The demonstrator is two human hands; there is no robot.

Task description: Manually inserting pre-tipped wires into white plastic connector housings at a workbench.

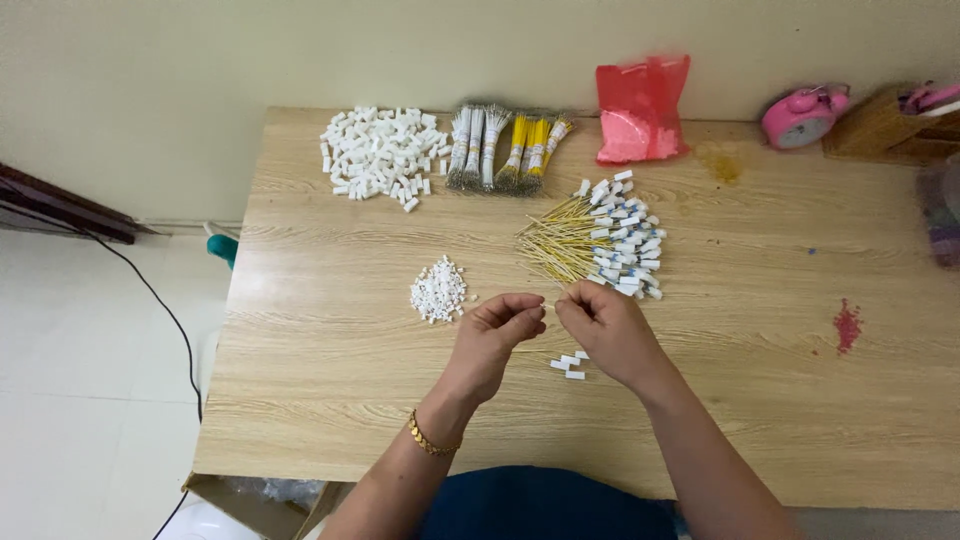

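From the head view I look down on a pale wooden table [330, 380] pushed against a cream wall, with white floor tiles to its left. I take the fanned heap of yellow wires [560, 243] as my landmark. Just below it my left hand [492, 340] and right hand [610, 330] meet, fingertips pinched together as if on one small piece between them; whether it is a wire or a cap is too small to tell. Below the heap, by my right hand, lie a few loose white caps [570, 366], close enough to pick up without reaching. Left of the heap sits a small white pile [438, 290]. Above and left of the heap, by the wall, are a bigger pile of white blocks [380, 152] and tied wire bundles [505, 148], stock kept out of the working space. Above and right of the heap are a red bag [640, 110] and a pink clock [800, 118].
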